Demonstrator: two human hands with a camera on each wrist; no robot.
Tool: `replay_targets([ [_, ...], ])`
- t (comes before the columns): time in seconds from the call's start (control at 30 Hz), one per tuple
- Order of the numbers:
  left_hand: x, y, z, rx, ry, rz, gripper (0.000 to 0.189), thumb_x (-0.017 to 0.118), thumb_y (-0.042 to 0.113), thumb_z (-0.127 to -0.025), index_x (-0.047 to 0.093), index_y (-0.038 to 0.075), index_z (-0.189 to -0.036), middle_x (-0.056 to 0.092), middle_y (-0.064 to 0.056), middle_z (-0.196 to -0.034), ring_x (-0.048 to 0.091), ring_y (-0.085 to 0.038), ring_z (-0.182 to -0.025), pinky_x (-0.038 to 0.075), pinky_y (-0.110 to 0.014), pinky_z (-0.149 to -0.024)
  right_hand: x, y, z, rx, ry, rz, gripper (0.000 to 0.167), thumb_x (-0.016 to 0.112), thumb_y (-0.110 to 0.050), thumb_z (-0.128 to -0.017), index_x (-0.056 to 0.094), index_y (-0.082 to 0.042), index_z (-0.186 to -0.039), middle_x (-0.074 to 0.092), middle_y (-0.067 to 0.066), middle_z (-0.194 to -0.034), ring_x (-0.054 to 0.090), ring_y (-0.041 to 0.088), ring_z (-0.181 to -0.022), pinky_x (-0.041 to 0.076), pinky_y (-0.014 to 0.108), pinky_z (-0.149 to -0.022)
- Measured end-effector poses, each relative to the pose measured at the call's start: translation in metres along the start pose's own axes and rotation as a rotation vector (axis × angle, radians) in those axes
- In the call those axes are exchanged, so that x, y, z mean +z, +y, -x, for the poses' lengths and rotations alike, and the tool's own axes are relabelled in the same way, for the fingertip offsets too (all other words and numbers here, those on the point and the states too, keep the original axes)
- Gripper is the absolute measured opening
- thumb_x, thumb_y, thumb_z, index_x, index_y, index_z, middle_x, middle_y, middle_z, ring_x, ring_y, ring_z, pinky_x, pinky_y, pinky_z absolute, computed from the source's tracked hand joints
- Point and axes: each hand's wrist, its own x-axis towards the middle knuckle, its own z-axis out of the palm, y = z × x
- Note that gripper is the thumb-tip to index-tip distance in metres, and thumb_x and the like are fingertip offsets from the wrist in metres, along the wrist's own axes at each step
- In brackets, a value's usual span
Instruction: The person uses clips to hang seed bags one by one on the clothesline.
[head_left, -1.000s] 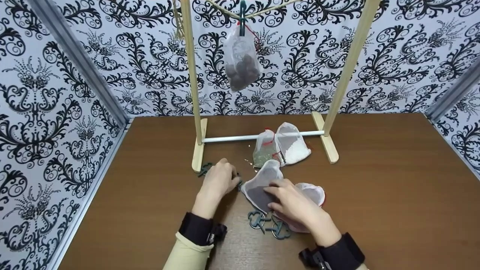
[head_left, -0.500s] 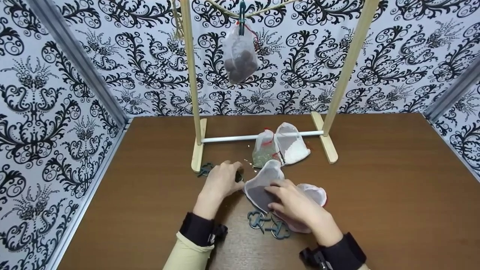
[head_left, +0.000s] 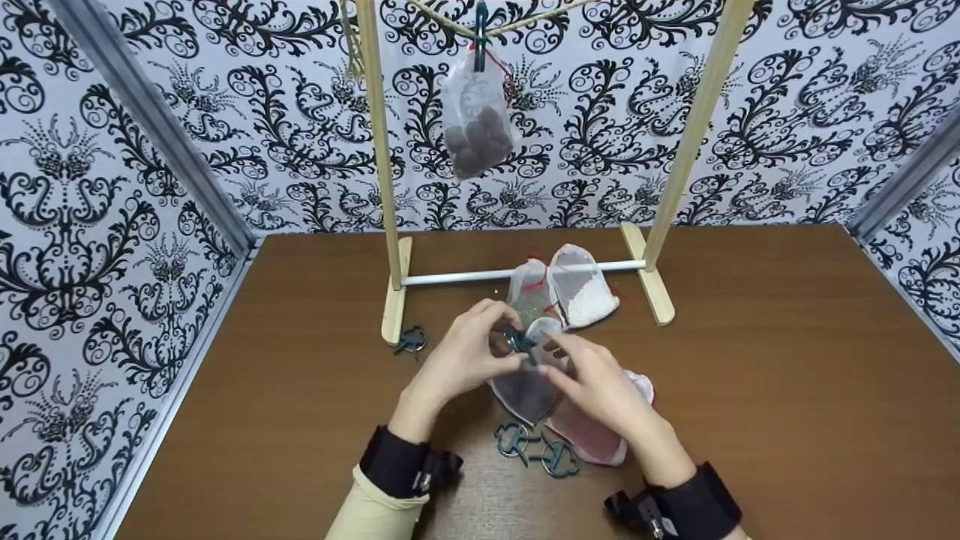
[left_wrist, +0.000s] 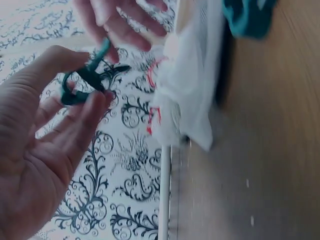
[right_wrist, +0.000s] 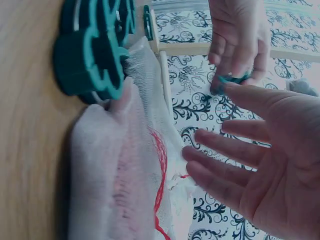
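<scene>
The left hand (head_left: 466,352) pinches a green clip (head_left: 517,343) above the mesh bags (head_left: 559,420) on the bench (head_left: 750,390), raised to meet the right hand (head_left: 592,382), whose fingers are spread open.

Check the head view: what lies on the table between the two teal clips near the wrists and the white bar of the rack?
Mesh bags lie there, with both hands above them: the left hand pinching a teal clip, the right hand open beside it.

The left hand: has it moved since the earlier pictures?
Yes. The left hand has risen off the table and gone right, away from the wooden foot of the rack. It now holds a green clip over the mesh bags.
</scene>
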Motion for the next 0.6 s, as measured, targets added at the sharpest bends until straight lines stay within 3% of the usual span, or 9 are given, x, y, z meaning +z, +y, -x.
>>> replay_targets([
  [0.13, 0.001, 0.006, -0.002, 0.031, 0.047, 0.209, 0.032, 0.083, 0.009, -0.079, 0.064, 0.009, -0.104, 0.064, -0.005, -0.106, 0.071, -0.015, -0.093, 0.059, -0.02, -0.079, -0.006, 0.001, -0.001, 0.027, 0.038, -0.123, 0.053, 0.071, -0.016, -0.093, 0.054, -0.002, -0.141, 0.07, 0.013, -0.117, 0.068, 0.02, -0.086, 0.057, 0.031, -0.072],
  [0.2, 0.0, 0.007, -0.001, 0.039, 0.086, 0.243, 0.033, 0.085, 0.011, -0.078, 0.066, 0.009, -0.104, 0.066, -0.004, -0.107, 0.071, -0.015, -0.094, 0.059, -0.021, -0.081, -0.009, 0.002, -0.001, 0.041, 0.049, -0.168, 0.053, 0.071, -0.017, -0.093, 0.054, -0.003, -0.141, 0.07, 0.013, -0.12, 0.069, 0.022, -0.093, 0.059, 0.033, -0.074],
  [0.33, 0.0, 0.008, -0.001, 0.048, 0.148, 0.233, 0.034, 0.087, 0.021, -0.076, 0.068, 0.011, -0.102, 0.069, -0.001, -0.107, 0.069, -0.012, -0.091, 0.059, -0.023, -0.08, -0.011, 0.003, -0.001, 0.04, 0.075, -0.238, 0.048, 0.07, -0.017, -0.093, 0.057, -0.006, -0.138, 0.069, 0.013, -0.122, 0.068, 0.024, -0.099, 0.06, 0.039, -0.079],
  [0.47, 0.0, 0.008, -0.002, 0.06, 0.179, 0.19, 0.034, 0.088, 0.025, -0.074, 0.067, 0.01, -0.095, 0.067, -0.001, -0.101, 0.066, -0.012, -0.088, 0.059, -0.022, -0.078, -0.011, 0.005, -0.003, 0.04, 0.102, -0.292, 0.045, 0.071, -0.016, -0.092, 0.061, -0.007, -0.135, 0.07, 0.013, -0.118, 0.069, 0.015, -0.091, 0.061, 0.032, -0.078],
  [0.6, 0.001, 0.01, -0.002, 0.072, 0.18, 0.117, 0.036, 0.09, 0.027, -0.072, 0.063, 0.009, -0.088, 0.064, -0.002, -0.094, 0.064, -0.011, -0.086, 0.058, -0.021, -0.076, -0.012, 0.006, -0.003, 0.069, 0.12, -0.369, 0.042, 0.072, -0.013, -0.091, 0.062, -0.006, -0.132, 0.07, 0.013, -0.119, 0.069, 0.01, -0.094, 0.06, 0.026, -0.08],
])
